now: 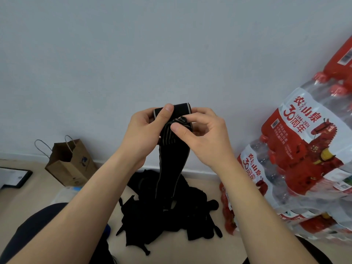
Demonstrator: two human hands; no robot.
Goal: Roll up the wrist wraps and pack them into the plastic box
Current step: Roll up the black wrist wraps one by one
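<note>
A black wrist wrap [172, 164] with pale edge stripes hangs from both hands in front of the wall. Its top end is partly rolled between my fingers. My left hand [146, 128] grips the rolled top, thumb over the band. My right hand [202, 130] pinches the roll from the right, thumb on the front. The loose tail drops to a heap of black wrist wraps [165, 212] on the floor. A clear plastic item [65, 195], perhaps the box, shows dimly behind my left forearm.
A brown paper bag [70, 164] stands at the left by the wall. Shrink-wrapped packs of water bottles [304, 159] with red labels are stacked at the right. A dark framed board [13, 178] lies at the far left. My knees show at the bottom.
</note>
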